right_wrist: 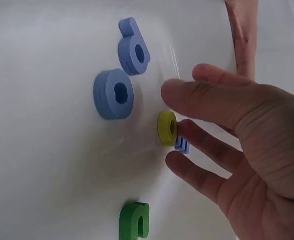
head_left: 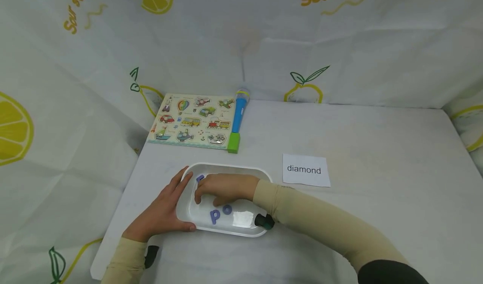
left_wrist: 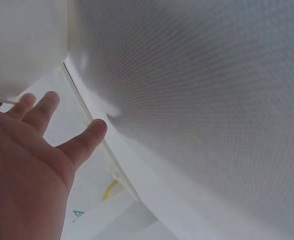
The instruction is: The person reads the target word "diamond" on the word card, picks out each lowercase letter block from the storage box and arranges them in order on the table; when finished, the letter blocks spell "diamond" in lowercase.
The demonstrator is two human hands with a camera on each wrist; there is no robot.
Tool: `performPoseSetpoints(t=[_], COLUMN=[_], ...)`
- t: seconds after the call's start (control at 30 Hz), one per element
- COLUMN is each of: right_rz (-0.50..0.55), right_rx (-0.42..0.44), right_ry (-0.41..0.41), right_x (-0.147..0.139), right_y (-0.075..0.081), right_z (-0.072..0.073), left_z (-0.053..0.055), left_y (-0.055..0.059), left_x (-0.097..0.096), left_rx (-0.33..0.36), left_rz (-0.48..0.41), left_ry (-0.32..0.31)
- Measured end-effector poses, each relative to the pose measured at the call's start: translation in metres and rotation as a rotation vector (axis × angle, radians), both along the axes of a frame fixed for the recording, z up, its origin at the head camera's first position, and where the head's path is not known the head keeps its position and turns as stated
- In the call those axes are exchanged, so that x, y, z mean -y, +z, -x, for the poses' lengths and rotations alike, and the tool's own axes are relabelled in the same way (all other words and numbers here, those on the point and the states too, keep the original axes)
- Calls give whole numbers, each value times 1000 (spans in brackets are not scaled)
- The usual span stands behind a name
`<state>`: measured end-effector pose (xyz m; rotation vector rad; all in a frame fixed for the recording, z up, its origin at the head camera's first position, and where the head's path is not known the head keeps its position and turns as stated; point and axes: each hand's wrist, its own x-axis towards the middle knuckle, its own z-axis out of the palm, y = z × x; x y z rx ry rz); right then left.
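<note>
My left hand (head_left: 162, 214) rests against the left end of a white tray (head_left: 230, 234), thumb along the near rim and straight fingers at the far-left corner. Those fingers look spread in the left wrist view. Inside the tray reaches my right hand (head_left: 226, 186), fingers bent downward. Its fingertips (right_wrist: 172, 159) are right by a yellow ring-shaped letter (right_wrist: 166, 129), with a blue-purple letter (right_wrist: 182, 144) partly hidden behind. A purple "p" (head_left: 214, 216) and a purple "o" (head_left: 227, 209) lie near the palm. A green letter (right_wrist: 134, 220) shows in the right wrist view.
A card reading "diamond" (head_left: 306, 170) lies right of the tray. Behind the tray are a vehicle picture puzzle board (head_left: 194, 120) and a blue toy microphone (head_left: 239, 114) with a green end. A white cloth with lemon prints (head_left: 226, 36) hangs behind the table.
</note>
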<state>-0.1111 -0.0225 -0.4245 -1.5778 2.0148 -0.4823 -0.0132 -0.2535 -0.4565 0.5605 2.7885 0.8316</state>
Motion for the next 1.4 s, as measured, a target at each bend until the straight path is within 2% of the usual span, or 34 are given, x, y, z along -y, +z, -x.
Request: performPoseSetpoints(t=[0.23,0.47,0.67,0.87,0.97,1.13,1.3,1.4], right_rz=[24,7,-27,-37,-45,-60,-58,-44], right_rx=[-155,-263,-320,-315,-313,-211,-81,-18], right_ry=[56,50,8,-38,-29,-2,-66,-102], right_x=[7,16,21,23,23,19,9,-9], right_y=[-11,-22,-23,-19,-16,-7,15,36], right_z=[2,-1,-6,-8,-9,-12,-14,-16], left_z=[0,0,1,-1,-1,-1,-2,-1], left_y=[-1,-2,-2,-2,-2,-2,0,0], left_x=[1,0,-1,0,0,0,0,0], left_rx=[-17,-23,-18,-14,-8,1,11,13], left_rz=[6,-6,-6,1,0,-6,7,21], left_ry=[-2,-18,-17,-4,-3,-2,8,14])
